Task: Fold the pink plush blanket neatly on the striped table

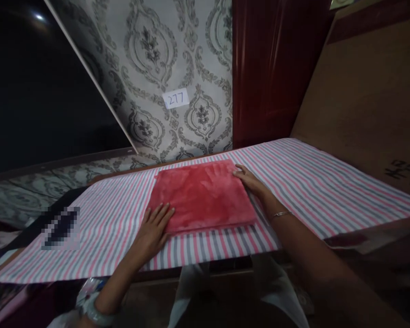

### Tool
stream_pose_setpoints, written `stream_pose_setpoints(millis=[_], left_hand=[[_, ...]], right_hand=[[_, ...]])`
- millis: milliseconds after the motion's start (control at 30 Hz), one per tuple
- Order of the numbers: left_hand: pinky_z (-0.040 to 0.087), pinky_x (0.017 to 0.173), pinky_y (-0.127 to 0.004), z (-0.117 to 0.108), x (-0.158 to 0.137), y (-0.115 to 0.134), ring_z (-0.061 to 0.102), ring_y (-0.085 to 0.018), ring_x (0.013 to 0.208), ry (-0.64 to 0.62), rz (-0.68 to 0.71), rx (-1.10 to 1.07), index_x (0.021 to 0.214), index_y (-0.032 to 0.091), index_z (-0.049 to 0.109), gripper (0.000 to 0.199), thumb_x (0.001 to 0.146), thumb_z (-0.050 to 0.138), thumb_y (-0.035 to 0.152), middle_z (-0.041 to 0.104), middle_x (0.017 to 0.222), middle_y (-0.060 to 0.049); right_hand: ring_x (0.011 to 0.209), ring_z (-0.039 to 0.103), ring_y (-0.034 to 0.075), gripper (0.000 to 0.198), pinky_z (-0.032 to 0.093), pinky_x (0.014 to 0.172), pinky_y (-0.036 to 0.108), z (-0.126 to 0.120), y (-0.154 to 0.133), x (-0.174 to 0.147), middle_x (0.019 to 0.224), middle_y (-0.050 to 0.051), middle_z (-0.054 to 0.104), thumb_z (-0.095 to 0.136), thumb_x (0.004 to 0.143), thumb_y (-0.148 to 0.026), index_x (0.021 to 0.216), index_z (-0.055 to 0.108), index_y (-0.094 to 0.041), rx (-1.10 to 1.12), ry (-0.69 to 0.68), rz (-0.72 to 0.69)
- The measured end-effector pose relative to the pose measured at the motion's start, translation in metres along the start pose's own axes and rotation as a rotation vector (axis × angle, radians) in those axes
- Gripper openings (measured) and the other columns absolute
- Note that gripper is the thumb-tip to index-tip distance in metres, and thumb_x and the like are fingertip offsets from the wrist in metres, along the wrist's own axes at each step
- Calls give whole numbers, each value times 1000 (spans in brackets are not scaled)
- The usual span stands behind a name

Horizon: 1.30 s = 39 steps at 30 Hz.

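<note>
A folded red plush cloth (202, 196) lies flat in the middle of a table covered with a pink, grey and white striped sheet (321, 182). My left hand (154, 228) rests flat on the sheet, its fingertips lying on the cloth's near left corner. My right hand (250, 180) lies at the cloth's far right edge, fingers touching that edge. A thin bangle is on my right wrist and a pale bracelet on my left wrist. Neither hand grips anything.
A patterned grey wallpaper wall (164, 59) with a white label reading 277 (176, 98) stands behind the table. A dark red panel (273, 68) and a brown board (369, 91) rise at the right. A dark screen (37, 91) leans at the left.
</note>
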<state>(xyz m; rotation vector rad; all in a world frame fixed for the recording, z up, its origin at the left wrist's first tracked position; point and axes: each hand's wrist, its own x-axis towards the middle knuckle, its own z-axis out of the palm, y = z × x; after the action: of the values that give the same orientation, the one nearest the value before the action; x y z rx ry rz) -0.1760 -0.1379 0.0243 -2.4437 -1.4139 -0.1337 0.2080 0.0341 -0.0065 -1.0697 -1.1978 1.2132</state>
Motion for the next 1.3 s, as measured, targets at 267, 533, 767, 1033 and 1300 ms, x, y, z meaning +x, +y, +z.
stream_pose_setpoints(millis=[267,533,767,1033,1300], left_hand=[[30,118,-55,5,-17,-11,31,-31,148,45,-93,3,149,17,45,71,80,47,6,41,157,-13],[34,120,-48,28,-27,-16,26,-27,151,135,-132,-72,145,17,50,75,75,39,-5,44,156,-9],[39,114,-53,10,-37,-21,39,-29,144,158,-112,-223,138,20,58,57,83,45,13,52,150,-8],[19,120,-59,-41,54,23,28,-31,150,198,-224,-194,150,22,45,60,95,47,45,39,159,-11],[12,116,-71,15,53,39,20,-40,151,37,-414,-101,154,28,39,67,93,52,53,33,162,-8]], right_hand=[[63,51,16,74,40,59,28,-13,-21,-109,67,-4,51,61,80,-60,142,51,-20,-432,-29,-82],[53,37,13,75,33,53,26,-9,-10,-135,62,-9,37,57,80,-45,148,42,-15,-457,0,-136],[63,57,18,67,48,61,31,-26,-4,-139,75,0,61,51,84,-41,146,44,-16,-647,10,-158],[143,36,34,61,30,114,56,65,-50,-104,156,12,43,45,97,-47,153,41,-24,-1137,-110,-682],[152,19,30,59,18,119,60,89,0,-116,165,3,27,44,99,-45,155,34,-33,-1328,-322,-607]])
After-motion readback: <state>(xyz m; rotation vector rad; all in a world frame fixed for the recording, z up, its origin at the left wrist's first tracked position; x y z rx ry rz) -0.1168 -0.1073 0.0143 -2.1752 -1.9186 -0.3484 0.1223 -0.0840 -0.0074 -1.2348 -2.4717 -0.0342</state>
